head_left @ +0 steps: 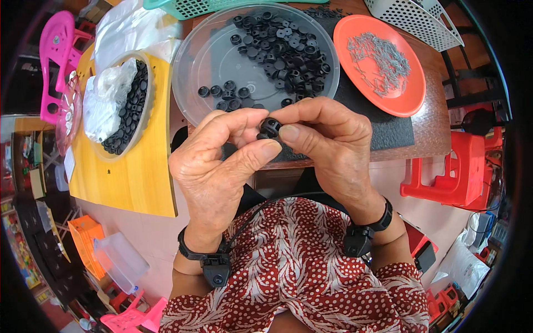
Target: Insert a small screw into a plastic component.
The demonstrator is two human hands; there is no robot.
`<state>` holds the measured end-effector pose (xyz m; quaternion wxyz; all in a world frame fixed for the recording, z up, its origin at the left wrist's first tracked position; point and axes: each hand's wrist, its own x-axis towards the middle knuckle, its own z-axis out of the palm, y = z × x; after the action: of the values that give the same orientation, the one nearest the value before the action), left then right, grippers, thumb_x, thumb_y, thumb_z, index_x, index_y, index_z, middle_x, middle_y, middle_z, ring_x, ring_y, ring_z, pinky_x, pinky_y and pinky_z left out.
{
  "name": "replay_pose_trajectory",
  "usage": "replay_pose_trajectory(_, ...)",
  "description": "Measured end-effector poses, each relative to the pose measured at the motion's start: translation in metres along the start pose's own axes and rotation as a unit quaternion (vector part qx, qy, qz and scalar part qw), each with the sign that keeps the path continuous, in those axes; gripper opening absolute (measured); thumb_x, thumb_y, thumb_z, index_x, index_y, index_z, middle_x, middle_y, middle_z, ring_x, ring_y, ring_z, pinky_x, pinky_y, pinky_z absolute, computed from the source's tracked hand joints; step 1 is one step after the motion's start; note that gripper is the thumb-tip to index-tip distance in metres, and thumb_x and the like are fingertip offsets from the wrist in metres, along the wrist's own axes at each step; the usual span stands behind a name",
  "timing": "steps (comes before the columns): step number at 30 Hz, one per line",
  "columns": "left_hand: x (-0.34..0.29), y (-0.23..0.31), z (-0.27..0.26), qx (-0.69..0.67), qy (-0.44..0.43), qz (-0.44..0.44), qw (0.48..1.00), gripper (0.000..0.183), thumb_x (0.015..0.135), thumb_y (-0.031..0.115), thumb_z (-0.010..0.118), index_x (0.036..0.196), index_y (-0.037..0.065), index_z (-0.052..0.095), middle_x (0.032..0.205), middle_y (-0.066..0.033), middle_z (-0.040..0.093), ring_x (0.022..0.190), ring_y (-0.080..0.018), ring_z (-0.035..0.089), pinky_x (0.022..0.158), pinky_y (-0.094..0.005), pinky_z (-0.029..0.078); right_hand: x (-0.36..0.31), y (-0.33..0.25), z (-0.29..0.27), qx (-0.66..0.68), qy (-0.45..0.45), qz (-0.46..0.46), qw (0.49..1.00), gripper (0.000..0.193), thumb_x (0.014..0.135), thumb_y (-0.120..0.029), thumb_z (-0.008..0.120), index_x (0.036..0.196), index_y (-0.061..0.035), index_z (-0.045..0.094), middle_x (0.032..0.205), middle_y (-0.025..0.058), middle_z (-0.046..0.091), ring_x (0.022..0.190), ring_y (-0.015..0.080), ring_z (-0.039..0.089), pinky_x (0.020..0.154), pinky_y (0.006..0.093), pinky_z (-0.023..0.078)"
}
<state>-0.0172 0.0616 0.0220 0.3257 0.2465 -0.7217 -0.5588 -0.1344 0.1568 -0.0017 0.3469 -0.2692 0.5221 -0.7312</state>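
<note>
Between my two hands, above the near rim of a clear round tub [191, 61], is a small round black plastic part [270, 127] with openings in its side. My left hand [219, 150] grips it between thumb and forefinger. From the other side, the thumb and forefinger of my right hand [327, 139] pinch the same part. Many similar black parts [288, 50] are heaped at the tub's far right, and several more [230, 94] lie apart at its near left. My fingertips cover some of the held part.
An orange plate [355, 28] of small metal pins [383, 61] sits right of the tub. On the yellow board [139, 183] at left stands a container [147, 133] of black discs with a plastic bag [111, 100]. Baskets [413, 22] line the back; a red stool [449, 172] is at right.
</note>
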Motion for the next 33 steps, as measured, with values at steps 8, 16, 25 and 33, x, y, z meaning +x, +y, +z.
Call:
replay_pose_trajectory(8, 0.0020, -0.0023, -0.0015, -0.005, -0.020, -0.008, 1.000, 0.034, 0.066, -0.004, 0.074, 0.099, -0.006, 0.064, 0.080, -0.0011, 0.056, 0.070, -0.0070, 0.049, 0.065, -0.0175, 0.041, 0.0013, 0.0026, -0.0011, 0.004, -0.006, -0.027, 1.000, 0.014, 0.077, 0.007, 0.062, 0.089, 0.0007, 0.066, 0.081, 0.0022, 0.065, 0.076, 0.0059, 0.058, 0.068, 0.0200, 0.048)
replay_pose_trajectory(16, 0.0030, 0.0000, 0.0022, -0.045, -0.025, -0.035, 0.998, 0.035, 0.065, -0.003, 0.075, 0.098, -0.005, 0.064, 0.078, -0.0001, 0.056, 0.070, -0.0069, 0.050, 0.064, -0.0172, 0.042, 0.0020, -0.0008, -0.0052, -0.038, -0.015, -0.063, 0.997, 0.015, 0.075, 0.008, 0.063, 0.088, 0.0014, 0.066, 0.078, 0.0025, 0.062, 0.071, 0.0065, 0.055, 0.063, 0.0198, 0.046)
replay_pose_trajectory(25, 0.0044, -0.0034, 0.0020, -0.072, -0.061, -0.045, 0.995, 0.028, 0.068, -0.003, 0.073, 0.094, -0.005, 0.063, 0.080, -0.0027, 0.059, 0.070, -0.0074, 0.054, 0.063, -0.0191, 0.044, 0.0004, -0.0016, -0.0075, -0.108, -0.018, -0.110, 0.988, 0.015, 0.072, 0.009, 0.063, 0.085, 0.0016, 0.065, 0.075, 0.0048, 0.062, 0.071, 0.0091, 0.058, 0.064, 0.0222, 0.048)
replay_pose_trajectory(33, 0.0097, -0.0057, -0.0007, -0.191, -0.091, -0.058, 0.976, 0.029, 0.070, -0.002, 0.073, 0.095, -0.006, 0.059, 0.085, -0.0069, 0.063, 0.075, -0.0101, 0.058, 0.071, -0.0235, 0.051, 0.0017, -0.0039, -0.0058, -0.167, -0.002, -0.194, 0.967, 0.016, 0.068, 0.008, 0.064, 0.082, 0.0003, 0.064, 0.068, 0.0071, 0.058, 0.062, 0.0158, 0.056, 0.054, 0.0259, 0.044)
